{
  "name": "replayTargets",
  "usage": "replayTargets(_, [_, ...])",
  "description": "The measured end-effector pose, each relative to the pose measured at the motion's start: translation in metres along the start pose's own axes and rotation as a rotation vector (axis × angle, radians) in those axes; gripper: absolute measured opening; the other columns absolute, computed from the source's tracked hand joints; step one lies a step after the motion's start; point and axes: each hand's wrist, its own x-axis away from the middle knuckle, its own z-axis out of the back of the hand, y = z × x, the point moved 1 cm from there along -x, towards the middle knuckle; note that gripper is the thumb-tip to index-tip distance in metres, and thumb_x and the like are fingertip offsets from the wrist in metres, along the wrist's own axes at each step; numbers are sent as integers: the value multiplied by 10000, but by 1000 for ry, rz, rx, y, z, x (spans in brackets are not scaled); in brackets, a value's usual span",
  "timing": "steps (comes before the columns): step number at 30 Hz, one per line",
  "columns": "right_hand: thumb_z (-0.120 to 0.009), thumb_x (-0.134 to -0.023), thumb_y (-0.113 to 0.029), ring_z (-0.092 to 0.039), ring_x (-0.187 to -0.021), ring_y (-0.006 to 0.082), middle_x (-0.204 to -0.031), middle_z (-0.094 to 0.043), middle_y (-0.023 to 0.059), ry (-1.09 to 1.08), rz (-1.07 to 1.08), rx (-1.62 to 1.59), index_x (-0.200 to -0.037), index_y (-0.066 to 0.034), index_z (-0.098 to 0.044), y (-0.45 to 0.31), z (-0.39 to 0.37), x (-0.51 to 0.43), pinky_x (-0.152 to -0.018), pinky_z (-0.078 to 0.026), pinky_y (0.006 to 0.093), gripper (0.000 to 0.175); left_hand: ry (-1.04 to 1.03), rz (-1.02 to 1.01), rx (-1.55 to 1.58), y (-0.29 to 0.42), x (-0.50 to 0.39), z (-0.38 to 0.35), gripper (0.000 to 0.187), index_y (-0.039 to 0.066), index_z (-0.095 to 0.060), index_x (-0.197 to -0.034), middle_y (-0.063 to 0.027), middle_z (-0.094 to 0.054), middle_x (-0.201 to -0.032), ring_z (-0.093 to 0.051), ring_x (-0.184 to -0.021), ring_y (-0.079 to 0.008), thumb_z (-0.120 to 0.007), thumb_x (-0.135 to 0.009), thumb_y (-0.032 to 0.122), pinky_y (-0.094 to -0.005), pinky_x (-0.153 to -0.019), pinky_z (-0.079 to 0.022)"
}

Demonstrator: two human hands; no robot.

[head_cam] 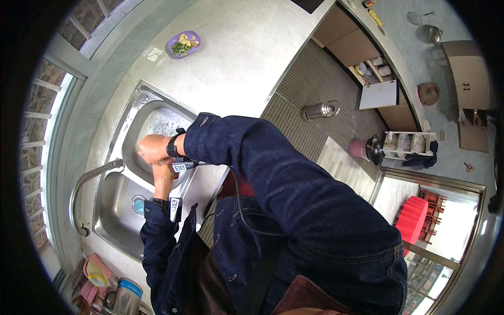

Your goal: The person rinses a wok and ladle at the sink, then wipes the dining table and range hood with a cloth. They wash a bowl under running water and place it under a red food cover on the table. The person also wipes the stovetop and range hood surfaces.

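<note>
My right hand (152,149), with a black strap around the wrist, is curled into a fist over the upper basin (132,136) of a stainless steel double sink. Just below it, my left hand (163,175) looks wet and touches or overlaps the right one. Whatever may be inside the fingers is hidden. Both forearms wear dark denim sleeves, and small devices with printed codes sit at the wrists. Water drops or suds speckle the upper basin. A curved metal faucet (78,185) arches toward the divider. The lower basin (114,204) has a drain (138,204) with a teal centre.
A purple plate (170,49) with garlic cloves and chopped greens stands on the pale countertop (232,51). A clear container (128,299) sits by the sink's lower end. Behind me, a metal thermos flask (321,110) and a pink bucket (357,147) stand on the floor.
</note>
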Motion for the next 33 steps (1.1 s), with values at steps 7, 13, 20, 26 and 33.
replayTargets(7, [-718, -799, -376, -644, -986, 417, -1015, -652, 296, 180, -75, -503, -968, 26, -675, -7, 29, 7, -747, -560, 416, 438, -39, 57, 325, 22, 26, 28, 202, 54, -611, -1059, -27, -605, -874, -581, -722, -143, -648, -911, 186, -273, -554, -408])
replayTargets(13, [-655, -881, -140, -688, -690, 237, -1028, -614, 191, 4, -237, -1376, -1169, 20, -501, -13, 66, 60, -501, -581, 370, 364, 201, 41, 766, 73, 66, 46, 328, 48, -592, -1183, -47, -594, -1104, -585, -997, -193, -642, -942, 265, -322, -778, -479])
replayTargets(20, [-598, -846, -129, -601, -590, 218, -946, -615, 138, -245, -294, -1533, -1076, -44, -518, 67, 106, 119, -464, -499, 332, 258, 530, -485, 678, 153, 63, -17, 369, 0, -542, -1222, -95, -575, -1156, -575, -1076, -187, -619, -959, 248, -359, -893, -486])
replayTargets(26, [-682, -876, -403, -484, -1281, 330, -1416, -417, 270, 169, -37, -682, -1483, -16, -351, 103, 224, 229, -1045, -430, 396, 792, 281, -640, 521, 240, 42, -119, 317, 3, -553, -1158, -115, -611, -1174, -614, -1047, -251, -611, -888, 159, -376, -953, -473])
replayTargets(33, [-695, -914, -328, -630, -1020, 174, -1120, -672, 119, 168, 8, -1047, -1219, 31, -614, 177, 366, 352, -895, -511, 341, 479, -38, -428, 345, 335, 5, -320, 362, -66, -504, -1252, -169, -597, -1214, -594, -1125, -244, -539, -906, 37, -360, -979, -477])
